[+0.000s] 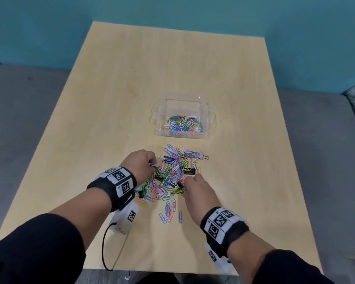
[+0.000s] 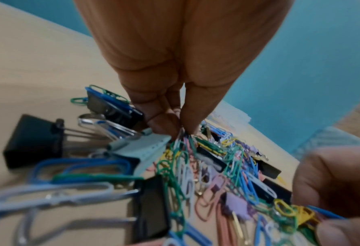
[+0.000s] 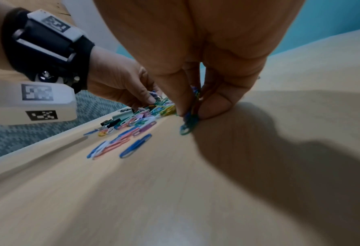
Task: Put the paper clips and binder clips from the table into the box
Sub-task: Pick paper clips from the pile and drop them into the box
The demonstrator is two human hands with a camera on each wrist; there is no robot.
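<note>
Head view shows me over the pile of paper clips (image 1: 172, 177) and binder clips (image 1: 190, 171), which lies on the surface (image 1: 244, 171) just on my side of the clear box (image 1: 158, 121). The box already holds a layer of coloured paper clips, but most of the pile is not yet inside. My left hand (image 1: 140, 163) is at the left edge of the pile, and its grip pinches a tangled bunch of paper clips between thumb and fingertips (image 2: 164, 124). My right hand (image 1: 199, 190) is at the near right edge of the pile, and its grip pinches a few clips against the surface, one green clip (image 3: 186, 128) sticking out below the fingers. I think the main danger is the tangle: the clips hook on each other, so a lifted bunch can drag a chain that drops off on the way to the box. The binder clips are heavier and may slip out of a loose pinch. Some loose clips lie nearer to me than the pile and could be swept off the edge by my wrist. The box looks light and could slide if I knock it. The surface is pale wood. Behind the box is a teal wall, and on both sides grey cushions with a patterned fabric.
</note>
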